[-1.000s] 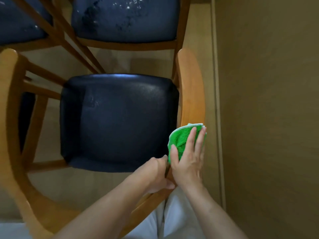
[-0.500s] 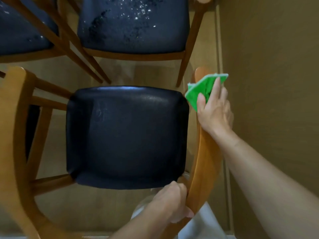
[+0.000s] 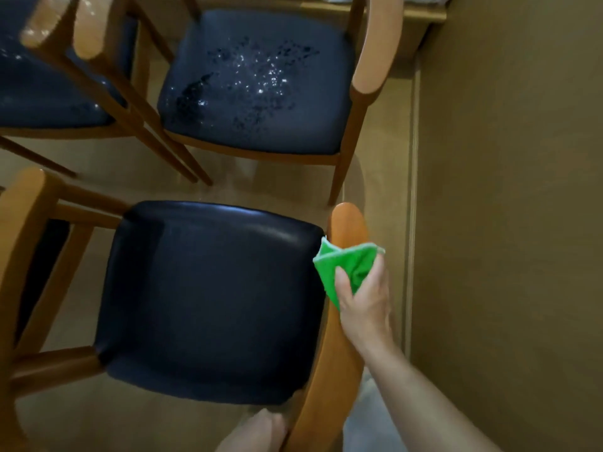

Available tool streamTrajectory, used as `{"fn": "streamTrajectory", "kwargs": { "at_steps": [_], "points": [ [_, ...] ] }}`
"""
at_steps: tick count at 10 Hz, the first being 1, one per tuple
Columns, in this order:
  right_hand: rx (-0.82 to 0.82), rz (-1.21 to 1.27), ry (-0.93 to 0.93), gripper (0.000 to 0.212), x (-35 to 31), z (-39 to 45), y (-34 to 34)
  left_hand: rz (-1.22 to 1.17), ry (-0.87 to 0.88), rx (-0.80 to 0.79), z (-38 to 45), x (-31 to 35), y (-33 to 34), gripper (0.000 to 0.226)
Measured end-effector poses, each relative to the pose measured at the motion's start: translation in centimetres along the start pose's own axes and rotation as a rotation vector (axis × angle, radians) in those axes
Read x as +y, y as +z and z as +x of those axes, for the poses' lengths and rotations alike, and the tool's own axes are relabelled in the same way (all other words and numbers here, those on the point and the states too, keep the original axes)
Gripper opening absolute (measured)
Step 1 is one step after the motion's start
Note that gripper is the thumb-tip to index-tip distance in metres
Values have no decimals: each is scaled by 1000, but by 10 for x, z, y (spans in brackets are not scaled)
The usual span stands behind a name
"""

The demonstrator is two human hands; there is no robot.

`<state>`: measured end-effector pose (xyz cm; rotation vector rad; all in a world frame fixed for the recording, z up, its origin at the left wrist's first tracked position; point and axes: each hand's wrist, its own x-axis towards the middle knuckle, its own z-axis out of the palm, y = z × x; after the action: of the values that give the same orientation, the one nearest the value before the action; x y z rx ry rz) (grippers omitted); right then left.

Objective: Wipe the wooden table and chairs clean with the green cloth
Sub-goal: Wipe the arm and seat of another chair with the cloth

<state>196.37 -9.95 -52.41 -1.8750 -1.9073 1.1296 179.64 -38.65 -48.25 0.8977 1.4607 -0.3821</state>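
Your right hand (image 3: 365, 301) reaches forward, forearm extended, fingers and thumb clasped round the green cloth (image 3: 346, 269), which is folded over the chair's curved backrest (image 3: 336, 353) just ahead of your knuckles. Your left hand (image 3: 261, 429) is at the rail's base; its grip is hidden.

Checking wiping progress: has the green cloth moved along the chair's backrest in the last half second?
Yes. The green cloth has slid back from the tip of the chair's backrest, toward the person.

The green cloth (image 3: 350, 267) gripped in the right hand (image 3: 367, 308) looks soft and nubby. Under it, the chair's backrest (image 3: 332, 363) is smooth varnished wood; beside it, the dark seat (image 3: 208, 301) is glossy leather-like padding.
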Motion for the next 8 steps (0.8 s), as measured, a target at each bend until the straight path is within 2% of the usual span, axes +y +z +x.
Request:
{"fn": "streamTrajectory", "kwargs": {
  "at_steps": [1,2,3,4,5,6,7,8],
  "points": [
    [-79,-132,-118,69,-35,75,-4,-7,49,-21,29,11,-16,20],
    [-196,-210,-198,41,-57,118,-5,-127,-21,-31,33,67,-14,16],
    [-228,-101,-204,41,-52,124,-3,-189,-118,93,28,135,-54,13],
    [-160,33,-139,61,-33,90,-5,-196,-71,272,46,179,-78,23],
    [-159,159,-22,59,-1,32,-13,-159,-73,398,52,194,-91,31],
    [-215,212,155,66,31,-45,-12,-163,-43,440,55,190,-88,31],
    [-265,68,259,49,53,-98,-4,-183,-18,457,52,185,-83,19],
    [-343,74,345,42,43,-92,-5,-213,3,419,46,185,-86,15]
  ]
}}
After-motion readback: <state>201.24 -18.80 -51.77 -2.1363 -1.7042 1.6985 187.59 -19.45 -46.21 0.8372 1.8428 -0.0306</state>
